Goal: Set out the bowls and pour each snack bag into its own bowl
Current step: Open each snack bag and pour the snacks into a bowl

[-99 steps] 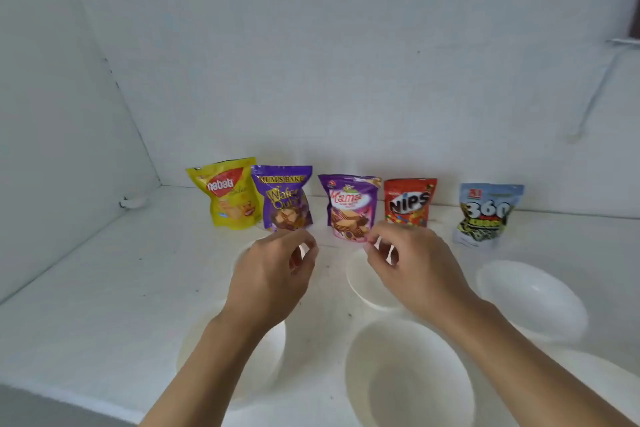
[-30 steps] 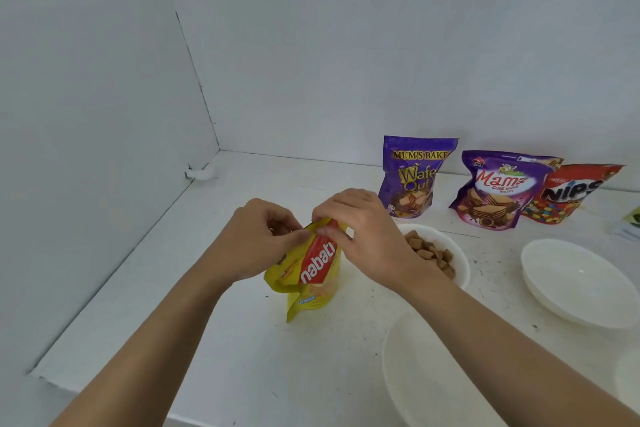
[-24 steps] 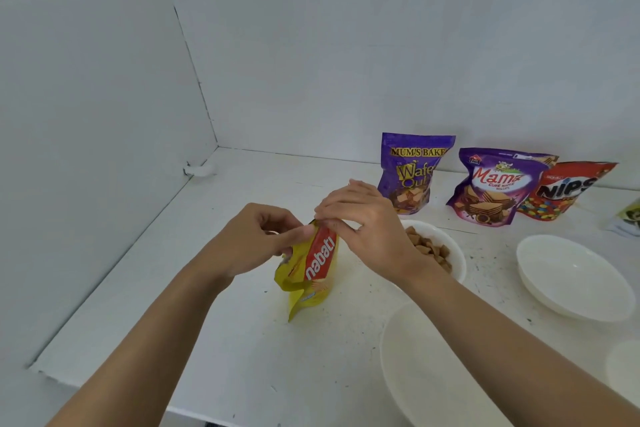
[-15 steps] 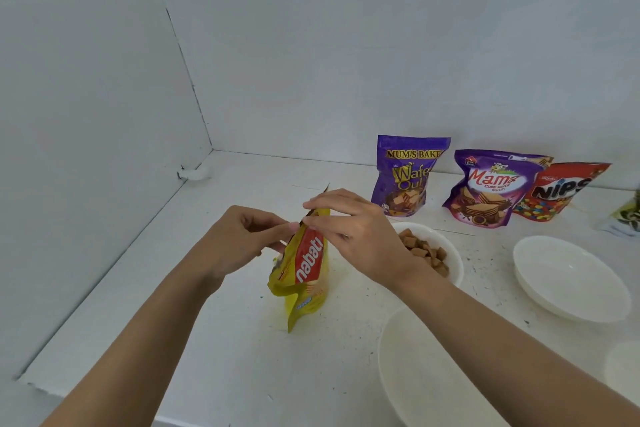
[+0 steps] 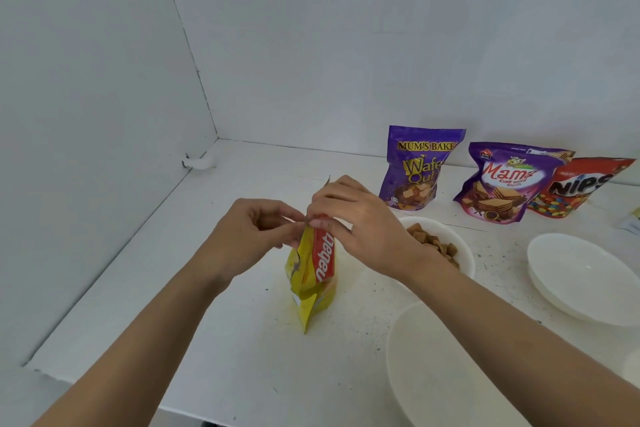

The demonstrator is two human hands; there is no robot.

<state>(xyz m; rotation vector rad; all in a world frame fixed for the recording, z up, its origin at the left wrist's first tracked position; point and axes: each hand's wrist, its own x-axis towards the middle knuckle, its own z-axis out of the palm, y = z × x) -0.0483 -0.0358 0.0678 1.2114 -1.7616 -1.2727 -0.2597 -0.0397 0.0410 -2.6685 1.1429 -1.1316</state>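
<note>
I hold the yellow Nabati bag (image 5: 313, 274) upright at the middle of the frame, its bottom corner on the white table (image 5: 221, 340). My left hand (image 5: 249, 236) and right hand (image 5: 360, 225) both pinch its top edge. Just right of it a bowl of brown snack pieces (image 5: 446, 246) sits behind my right wrist. Two purple wafer bags (image 5: 419, 166) stand at the wall, centre right.

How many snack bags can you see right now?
4 in full: yellow Nabati bag pinched by both hands; Mum's Bake bag, Mama bag and Nips bag along the wall. A sliver at the right edge may be another.
</note>
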